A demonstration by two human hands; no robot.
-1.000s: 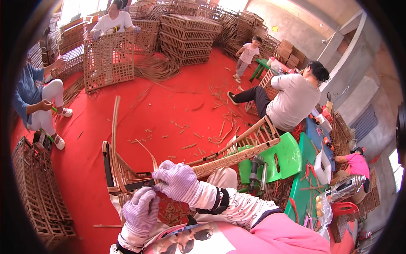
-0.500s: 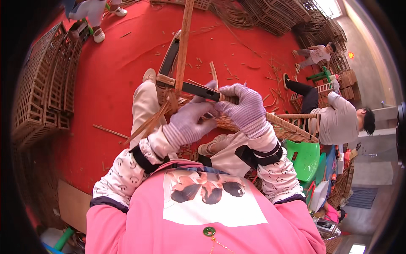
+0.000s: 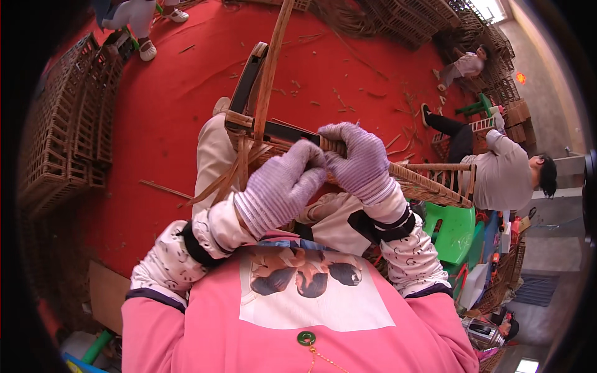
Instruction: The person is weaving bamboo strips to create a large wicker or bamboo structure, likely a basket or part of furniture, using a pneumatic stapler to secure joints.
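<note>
Across my lap lies a woven rattan frame (image 3: 429, 186) with black-covered bars (image 3: 287, 131) at its far left corner. My right hand (image 3: 362, 163), in a purple-and-white striped knit glove, is closed round the strip-wrapped part of the near bar. Close against it, my left hand (image 3: 283, 186), gloved alike, has its fingers pinched together; what lies between them is hidden. A long wooden rod (image 3: 272, 74) rises from the frame's corner. Loose flat rattan strips (image 3: 239, 168) hang from that corner, left of my left hand.
Woven rattan racks (image 3: 65, 118) stand stacked at left. Offcuts and a loose strip (image 3: 165, 189) litter the red floor covering (image 3: 168, 93). To my right are a green plastic chair (image 3: 451, 230) and a seated person (image 3: 497, 168). A smaller person (image 3: 466, 65) is farther back.
My left hand has drawn back slightly toward me, and its fingers have closed from a spread pose. The frame's corner has shifted slightly left, while my right hand keeps its hold.
</note>
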